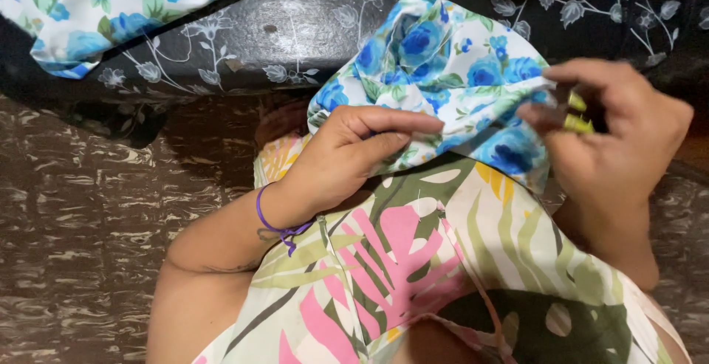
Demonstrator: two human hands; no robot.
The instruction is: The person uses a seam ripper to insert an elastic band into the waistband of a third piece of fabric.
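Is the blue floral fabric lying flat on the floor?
No, the blue floral fabric is bunched up between the left hand and right hand.

I'm seeing thin, smooth woven cloth (450, 69) with blue roses, crumpling softly and looking matt. My left hand (354, 150) is pinching its folds; my right hand (613, 128) is gripping a small yellow piece (580, 113), looking like glossy plastic. The black cover (295, 24) is shining like embossed vinyl. The floor (81, 209) is gleaming brown, marbled, polished. The dress (443, 261) is looking like soft matt fabric.
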